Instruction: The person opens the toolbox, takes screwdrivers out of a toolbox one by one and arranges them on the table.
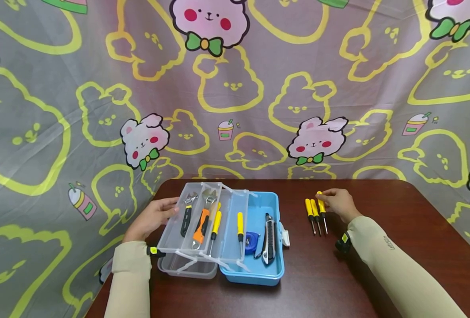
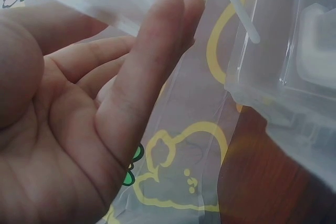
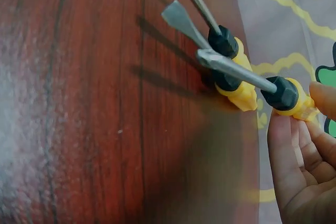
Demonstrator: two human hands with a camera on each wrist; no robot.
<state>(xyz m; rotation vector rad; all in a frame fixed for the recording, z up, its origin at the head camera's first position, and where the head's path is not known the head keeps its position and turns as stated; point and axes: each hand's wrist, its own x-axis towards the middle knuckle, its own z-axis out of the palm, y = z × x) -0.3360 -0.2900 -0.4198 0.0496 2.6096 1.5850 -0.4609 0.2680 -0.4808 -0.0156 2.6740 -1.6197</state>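
My right hand [image 1: 342,204] pinches a yellow-handled screwdriver [image 3: 286,98] by the end of its handle, between thumb and fingers. Close beside it, two similar screwdrivers [image 1: 312,211] lie on the table. My left hand [image 1: 152,216] touches the outer left side of a clear plastic tray [image 1: 175,234], its fingers mostly straight in the left wrist view. That tray belongs to an unfolded blue toolbox [image 1: 252,279]. In it lie a black-handled adjustable wrench [image 1: 186,218], another wrench [image 1: 210,197], an orange-handled tool [image 1: 200,225] and yellow screwdrivers [image 1: 217,223].
Inside the blue base sit a blue tape measure [image 1: 252,242] and a utility knife [image 1: 269,240]. A white latch [image 1: 285,237] juts from its right side. The clear lid [image 1: 191,269] rests under the raised trays. Behind the brown table [image 1: 310,282] hangs a patterned cloth [image 1: 259,88].
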